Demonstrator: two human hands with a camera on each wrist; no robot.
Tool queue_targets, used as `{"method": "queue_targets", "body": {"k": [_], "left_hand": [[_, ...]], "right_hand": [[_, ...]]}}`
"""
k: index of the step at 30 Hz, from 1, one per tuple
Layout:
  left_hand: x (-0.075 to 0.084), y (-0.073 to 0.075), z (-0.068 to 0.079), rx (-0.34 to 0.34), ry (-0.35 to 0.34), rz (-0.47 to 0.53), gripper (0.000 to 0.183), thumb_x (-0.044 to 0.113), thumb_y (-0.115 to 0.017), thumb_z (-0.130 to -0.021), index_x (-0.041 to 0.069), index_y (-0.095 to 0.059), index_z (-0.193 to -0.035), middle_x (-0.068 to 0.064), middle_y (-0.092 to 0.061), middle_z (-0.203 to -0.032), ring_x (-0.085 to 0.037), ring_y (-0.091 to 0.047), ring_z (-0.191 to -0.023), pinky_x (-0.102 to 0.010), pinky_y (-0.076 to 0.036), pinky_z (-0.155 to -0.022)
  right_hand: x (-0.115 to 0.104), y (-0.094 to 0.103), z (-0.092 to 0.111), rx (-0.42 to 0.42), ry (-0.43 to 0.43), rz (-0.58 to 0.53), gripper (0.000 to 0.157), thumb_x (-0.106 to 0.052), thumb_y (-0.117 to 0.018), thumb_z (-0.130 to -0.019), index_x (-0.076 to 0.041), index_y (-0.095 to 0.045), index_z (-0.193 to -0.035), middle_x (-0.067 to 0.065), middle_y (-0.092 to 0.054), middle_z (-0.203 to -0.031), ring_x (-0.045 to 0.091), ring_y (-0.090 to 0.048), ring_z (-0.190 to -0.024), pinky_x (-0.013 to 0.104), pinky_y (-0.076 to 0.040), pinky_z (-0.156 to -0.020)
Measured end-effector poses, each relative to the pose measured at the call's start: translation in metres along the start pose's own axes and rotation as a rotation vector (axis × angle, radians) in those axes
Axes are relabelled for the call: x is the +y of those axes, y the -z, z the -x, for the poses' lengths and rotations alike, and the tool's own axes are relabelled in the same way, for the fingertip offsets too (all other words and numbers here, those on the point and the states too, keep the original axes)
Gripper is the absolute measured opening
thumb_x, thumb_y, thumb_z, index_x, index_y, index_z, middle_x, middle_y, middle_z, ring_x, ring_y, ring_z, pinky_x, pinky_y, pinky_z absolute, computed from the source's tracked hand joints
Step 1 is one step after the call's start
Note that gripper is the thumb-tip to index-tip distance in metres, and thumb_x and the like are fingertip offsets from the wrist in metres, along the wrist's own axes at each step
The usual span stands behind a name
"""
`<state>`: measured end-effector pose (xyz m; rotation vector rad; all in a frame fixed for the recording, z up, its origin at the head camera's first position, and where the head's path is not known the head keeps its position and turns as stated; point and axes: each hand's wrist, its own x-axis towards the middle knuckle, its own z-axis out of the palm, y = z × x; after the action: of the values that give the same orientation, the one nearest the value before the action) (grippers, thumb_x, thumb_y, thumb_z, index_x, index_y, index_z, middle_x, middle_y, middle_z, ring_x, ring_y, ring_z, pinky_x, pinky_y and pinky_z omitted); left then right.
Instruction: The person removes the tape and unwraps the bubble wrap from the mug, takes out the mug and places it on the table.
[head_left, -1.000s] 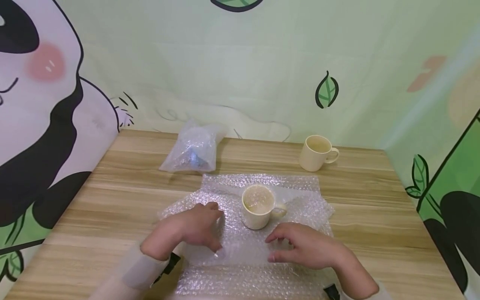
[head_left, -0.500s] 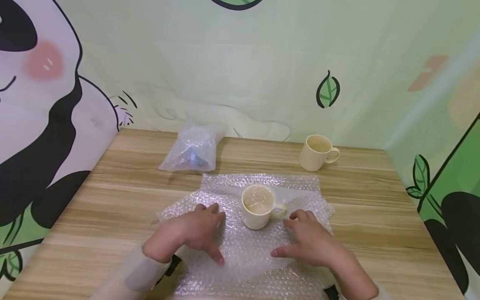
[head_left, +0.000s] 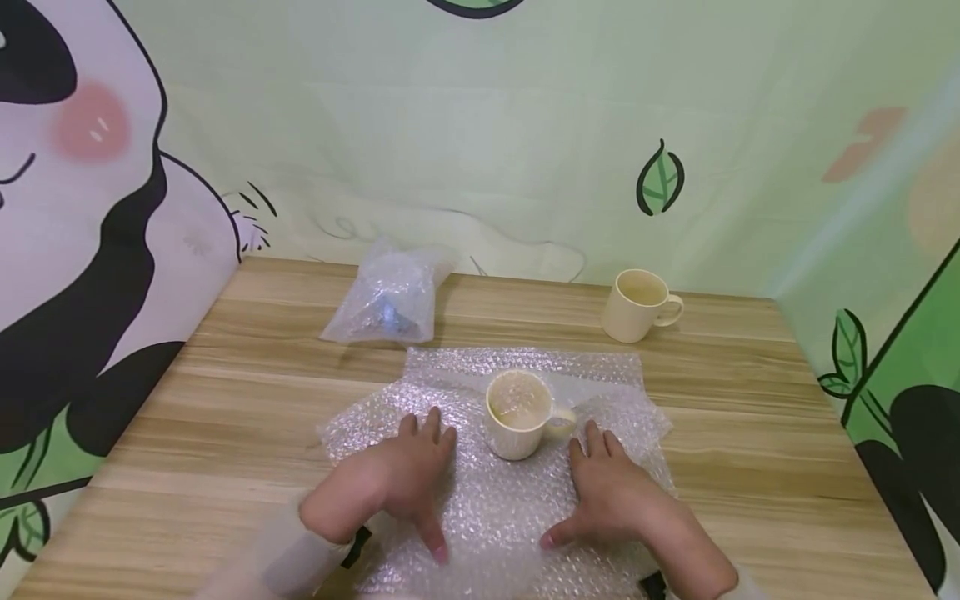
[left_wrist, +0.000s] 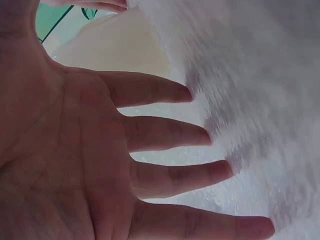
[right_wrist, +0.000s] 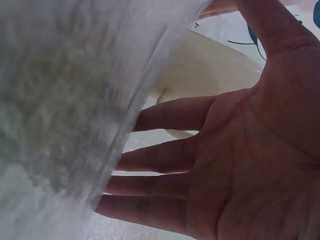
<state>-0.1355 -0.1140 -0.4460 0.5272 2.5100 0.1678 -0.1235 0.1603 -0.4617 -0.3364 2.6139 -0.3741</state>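
Note:
A cream mug (head_left: 513, 433) stands upright on a spread of bubble wrap (head_left: 495, 508), its handle to the right. Clear wrap shows inside its mouth. To the mug's left my left hand (head_left: 411, 479) lies over the wrap with fingers straight and spread. On the other side, just below the handle, my right hand (head_left: 611, 493) is spread the same way. In the left wrist view the fingertips (left_wrist: 220, 172) touch the wrap, with part of the mug (left_wrist: 120, 45) behind. The right wrist view shows the fingers (right_wrist: 155, 157) meeting a raised edge of wrap.
A bubble-wrapped bundle (head_left: 386, 292) with something blue inside sits at the back left of the wooden table (head_left: 247, 375). A second cream mug (head_left: 633, 308) stands at the back right. A printed cloth wall (head_left: 450, 150) rises behind the table.
Both hands have straightened and spread their fingers on the wrap, the right one shifting forward beside the handle. The wrap's upper layer now reaches further toward the near edge. The mug stays put.

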Motion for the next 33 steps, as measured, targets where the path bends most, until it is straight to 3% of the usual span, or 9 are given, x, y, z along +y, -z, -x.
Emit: {"method": "queue_targets", "body": {"k": [8, 21, 33], "left_hand": [[0.012, -0.011, -0.005, 0.002, 0.08, -0.112, 0.163, 0.07, -0.096, -0.035, 0.003, -0.021, -0.164, -0.028, -0.003, -0.171, -0.059, -0.009, -0.154, -0.088, -0.037, -0.094], [0.021, -0.021, -0.009, 0.056, 0.112, -0.184, 0.166, 0.067, -0.098, -0.032, -0.001, -0.022, -0.163, -0.033, -0.007, -0.169, -0.062, -0.015, -0.152, -0.087, -0.041, -0.09], [0.027, -0.023, -0.012, 0.051, 0.143, -0.221, 0.164, 0.067, -0.098, -0.033, 0.0, -0.023, -0.162, -0.032, -0.009, -0.169, -0.061, -0.018, -0.151, -0.083, -0.046, -0.091]], "right_hand": [[-0.002, -0.006, 0.003, 0.038, 0.021, 0.058, 0.144, -0.066, -0.096, -0.05, 0.017, -0.035, -0.152, 0.044, -0.014, -0.162, 0.065, -0.02, -0.148, 0.071, -0.035, -0.116], [-0.009, -0.008, 0.001, 0.036, -0.005, 0.122, 0.145, -0.06, -0.098, -0.047, 0.019, -0.033, -0.151, 0.046, -0.014, -0.16, 0.066, -0.021, -0.147, 0.073, -0.04, -0.11], [-0.015, -0.01, 0.002, 0.04, -0.017, 0.186, 0.143, -0.059, -0.098, -0.05, 0.021, -0.033, -0.15, 0.047, -0.016, -0.159, 0.065, -0.024, -0.146, 0.071, -0.048, -0.103]]}}
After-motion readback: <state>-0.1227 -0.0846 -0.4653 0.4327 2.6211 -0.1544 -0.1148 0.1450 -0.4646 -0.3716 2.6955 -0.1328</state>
